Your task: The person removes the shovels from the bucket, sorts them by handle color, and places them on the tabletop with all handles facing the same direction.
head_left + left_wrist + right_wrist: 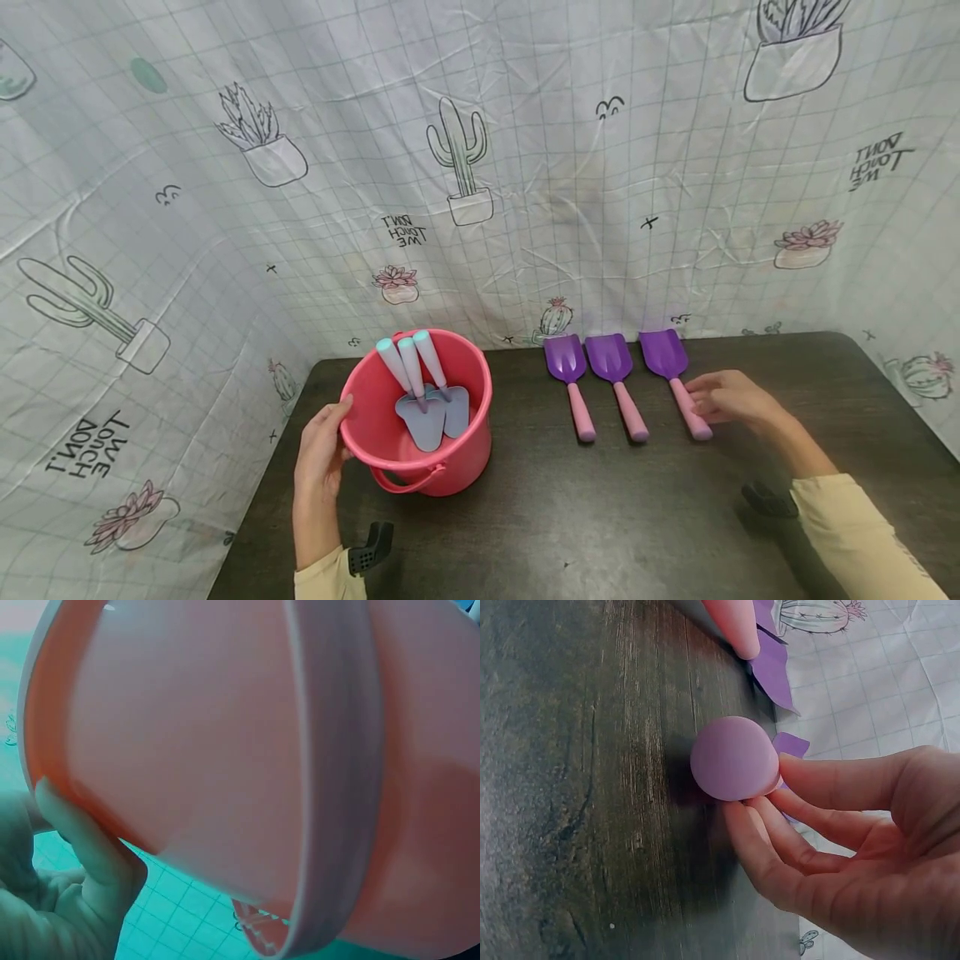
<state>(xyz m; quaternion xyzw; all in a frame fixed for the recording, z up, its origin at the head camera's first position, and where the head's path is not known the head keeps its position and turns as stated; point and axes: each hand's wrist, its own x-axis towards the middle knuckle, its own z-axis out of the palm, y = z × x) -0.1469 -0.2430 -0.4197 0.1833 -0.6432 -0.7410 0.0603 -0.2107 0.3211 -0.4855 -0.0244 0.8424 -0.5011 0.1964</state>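
My left hand (318, 457) grips the rim of a pink-red bucket (463, 465) at its left side, the thumb over the edge. Three toy trowels (424, 423) with pale, teal-tipped handles and grey-blue blades lean inside the bucket. On the right, the fingers and thumb of my right hand (731, 400) pinch the pink handle of the rightmost purple toy shovel (664, 353). Its rounded handle end (733, 759) faces the camera in the right wrist view. The left wrist view is filled by the bucket's outer wall (187, 735) and its handle band (341, 772).
Two more purple shovels, a left one (566, 358) and a middle one (610, 358), lie side by side on the dark wooden table (570, 525), blades toward the back. Behind the table hangs a white grid-patterned cloth (547, 192) printed with cacti.
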